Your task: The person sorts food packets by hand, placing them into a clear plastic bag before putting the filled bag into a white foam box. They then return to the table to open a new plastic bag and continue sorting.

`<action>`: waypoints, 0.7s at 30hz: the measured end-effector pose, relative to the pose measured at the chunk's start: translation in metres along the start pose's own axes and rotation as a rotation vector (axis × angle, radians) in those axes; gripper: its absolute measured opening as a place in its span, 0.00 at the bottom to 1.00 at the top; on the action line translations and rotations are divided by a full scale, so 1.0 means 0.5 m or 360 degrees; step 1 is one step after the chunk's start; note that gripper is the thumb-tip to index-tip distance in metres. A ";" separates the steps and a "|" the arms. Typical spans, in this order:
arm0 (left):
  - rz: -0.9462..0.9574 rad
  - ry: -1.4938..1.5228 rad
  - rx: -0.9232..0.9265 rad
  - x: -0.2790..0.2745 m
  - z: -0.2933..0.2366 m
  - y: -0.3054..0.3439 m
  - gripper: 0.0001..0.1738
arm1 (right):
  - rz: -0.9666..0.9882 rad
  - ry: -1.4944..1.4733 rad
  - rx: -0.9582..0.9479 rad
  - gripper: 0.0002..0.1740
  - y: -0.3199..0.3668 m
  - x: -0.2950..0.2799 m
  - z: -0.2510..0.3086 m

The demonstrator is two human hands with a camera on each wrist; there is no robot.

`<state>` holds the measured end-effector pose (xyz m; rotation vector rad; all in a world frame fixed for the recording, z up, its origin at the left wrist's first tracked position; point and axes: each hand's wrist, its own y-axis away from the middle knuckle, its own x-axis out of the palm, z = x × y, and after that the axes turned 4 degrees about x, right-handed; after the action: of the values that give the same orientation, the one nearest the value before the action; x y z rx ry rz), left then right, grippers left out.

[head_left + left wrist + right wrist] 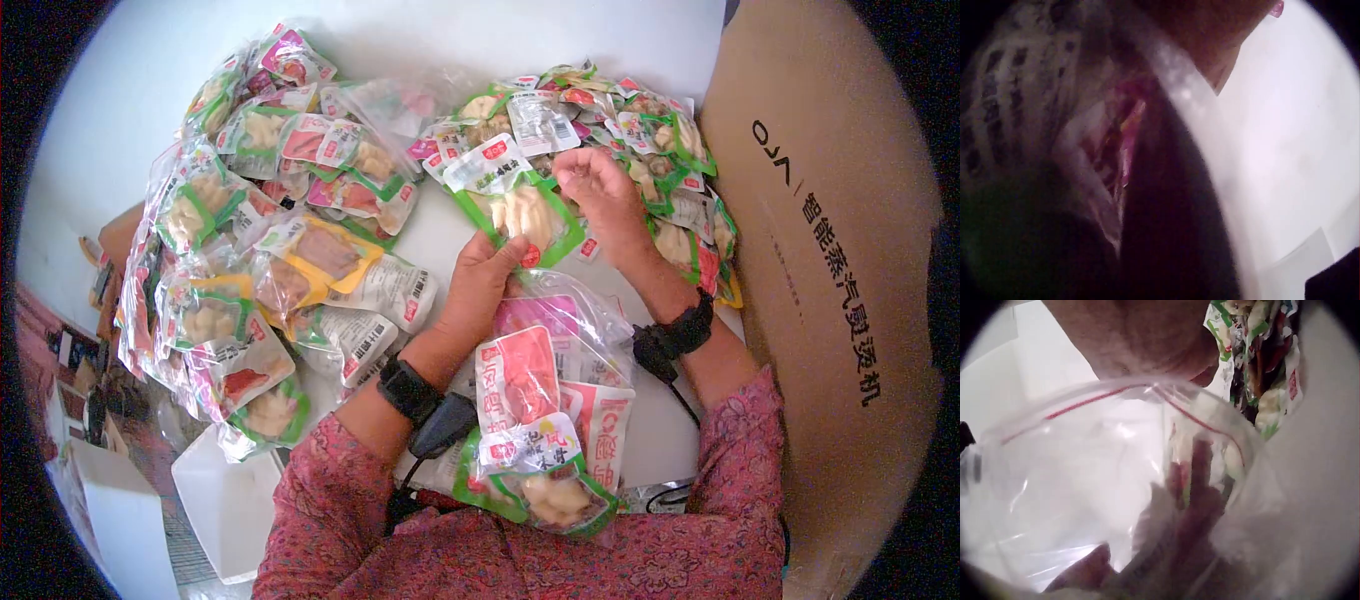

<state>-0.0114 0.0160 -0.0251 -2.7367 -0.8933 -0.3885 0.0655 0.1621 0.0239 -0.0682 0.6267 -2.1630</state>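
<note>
Over on the left of the white table (150, 100), a heap of filled bags (250, 250) spreads from the far edge down towards me, each stuffed with bright snack packs; moving in to the middle, my left hand (480, 280) is up off the table, thumb and fingers pinching the bottom edge of a green-edged packet (515, 200), which stands tilted between my two hands, pale food showing through its window; below it, between my forearms, a clear zip bag (550, 400) lies with pink and green packs inside, and the right wrist view looks straight at its clear plastic and red seal line; on to my right hand (600, 195), fingers curled, just beside the packet's upper right corner; whether they grip anything I cannot tell; behind it a loose pile of packets (650, 140) covers the far right of the table; furthest right, a cardboard box (830, 250) with black print stands against the table.
</note>
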 end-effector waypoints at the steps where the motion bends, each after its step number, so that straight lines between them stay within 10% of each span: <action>1: -0.0009 -0.0072 -0.0056 0.002 -0.007 0.002 0.15 | -0.0046 -0.0118 0.0142 0.11 -0.001 0.001 0.003; 9: 0.0158 -0.0103 -0.0118 0.007 -0.023 0.004 0.15 | 0.0278 -0.0119 0.0302 0.11 0.004 0.001 -0.021; 21: 0.0216 0.0020 -0.0163 0.006 -0.022 0.001 0.16 | -0.0047 -0.0592 0.0347 0.10 0.000 0.007 -0.029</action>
<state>-0.0109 0.0139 -0.0140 -2.8641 -0.6972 -0.4363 0.0596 0.1656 0.0108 -0.3545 0.1774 -2.1576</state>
